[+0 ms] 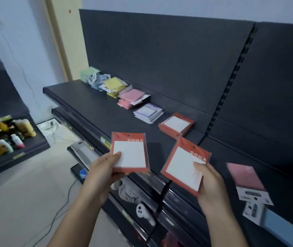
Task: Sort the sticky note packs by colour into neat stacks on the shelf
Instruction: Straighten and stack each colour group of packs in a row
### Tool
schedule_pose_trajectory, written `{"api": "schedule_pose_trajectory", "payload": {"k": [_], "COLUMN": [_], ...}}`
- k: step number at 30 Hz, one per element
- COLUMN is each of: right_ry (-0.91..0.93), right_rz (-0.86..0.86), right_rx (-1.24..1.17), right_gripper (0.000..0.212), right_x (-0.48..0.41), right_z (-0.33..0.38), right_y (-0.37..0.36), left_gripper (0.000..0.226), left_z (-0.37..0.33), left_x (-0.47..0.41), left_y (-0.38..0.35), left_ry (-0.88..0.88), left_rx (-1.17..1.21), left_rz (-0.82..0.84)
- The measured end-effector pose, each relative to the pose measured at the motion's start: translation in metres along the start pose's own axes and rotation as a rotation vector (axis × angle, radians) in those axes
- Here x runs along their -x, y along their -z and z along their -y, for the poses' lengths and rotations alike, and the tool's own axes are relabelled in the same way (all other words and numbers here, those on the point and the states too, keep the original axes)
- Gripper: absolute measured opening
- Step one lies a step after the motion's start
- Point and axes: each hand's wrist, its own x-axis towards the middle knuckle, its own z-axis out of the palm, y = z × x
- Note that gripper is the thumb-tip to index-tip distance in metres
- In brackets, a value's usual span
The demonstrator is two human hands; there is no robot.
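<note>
Two red-framed sticky note packs are held up above the front edge of the shelf (92, 104), one per hand. Left hand (104, 168) grips the left red pack (130, 152) at its lower left corner, thumb on the white face, fingers curled behind; the pack sits nearly square to the camera. Right hand (208, 182) grips the right red pack (184, 168) at its lower right edge, thumb on top; this pack is tilted clockwise. The two packs are apart, not touching. On the shelf to the right of the right hand lies a single pink pack (245, 177), and nearer the frame's corner a blue pack (282, 227), blurred. Below the hands, a lower shelf holds a white controller (143, 212). Further back, along the rear panel, the sorted stacks run in a row: red stack (176, 124) closest, then a white-and-purple stack (149, 113), pink stack (133, 97), yellow stack (114, 85), a loose clump of bluish packs (98, 80), and a green stack (88, 73) at the far end. Far left, a separate rack carries bottles (8, 136).
</note>
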Motion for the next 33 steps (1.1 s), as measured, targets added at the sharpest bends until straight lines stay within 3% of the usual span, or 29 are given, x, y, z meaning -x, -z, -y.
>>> {"api": "schedule_pose_trajectory", "payload": {"k": [4, 12, 21, 29, 33], "right_ry": [-0.075, 0.039, 0.145, 0.199, 0.235], "right_rz": [-0.037, -0.079, -0.115, -0.382, -0.571], "right_rx": [0.058, -0.006, 0.001, 0.124, 0.223], "right_gripper": [0.022, 0.024, 0.021, 0.025, 0.02], "right_x": [-0.013, -0.069, -0.146, -0.196, -0.209], "right_z": [0.002, 0.021, 0.046, 0.013, -0.006], "right_y": [-0.009, -0.008, -0.017, -0.041, -0.056], "left_gripper": [0.014, 0.023, 0.047, 0.037, 0.026], "left_z": [-0.009, -0.02, -0.033, -0.006, 0.004], "left_x": [-0.026, -0.096, -0.166, -0.213, -0.221], "left_y": [0.011, -0.054, -0.147, -0.166, -0.171], "left_ry": [0.022, 0.094, -0.07, -0.219, -0.238], "left_rx": [0.008, -0.096, -0.261, -0.576, -0.568], "left_rz": [0.051, 0.264, 0.383, 0.364, 0.329]}}
